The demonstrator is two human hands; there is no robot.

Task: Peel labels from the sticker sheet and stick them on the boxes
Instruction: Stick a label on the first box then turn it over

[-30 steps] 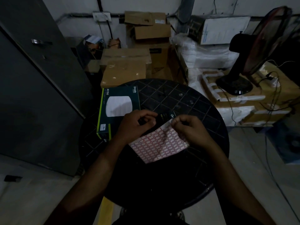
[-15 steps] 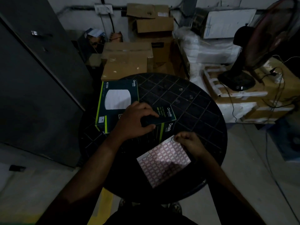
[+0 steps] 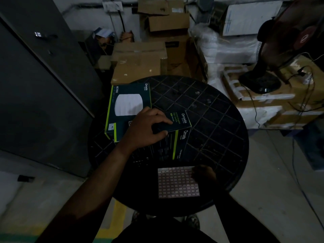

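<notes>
On the round black table (image 3: 215, 123) a small dark Omada box (image 3: 181, 120) stands beside a larger dark box with a white disc picture (image 3: 129, 104). My left hand (image 3: 147, 130) lies over the small box, fingers on its top and thumb against its front edge. A small white label (image 3: 112, 127) sits on the larger box's near left corner. The red-and-white sticker sheet (image 3: 175, 183) lies flat near the table's front edge. My right hand (image 3: 203, 173), deep in shadow, holds its upper right corner.
Brown cardboard boxes (image 3: 138, 67) are stacked behind the table. A black pedestal fan (image 3: 261, 83) stands on cartons to the right, with cables (image 3: 254, 109) trailing down. A grey cabinet (image 3: 35, 85) fills the left side. Bare concrete floor lies on both sides.
Both hands left the sheet's top edge. My left hand moved onto the small box; my right hand carried the sheet toward me and laid it flat near the front edge.
</notes>
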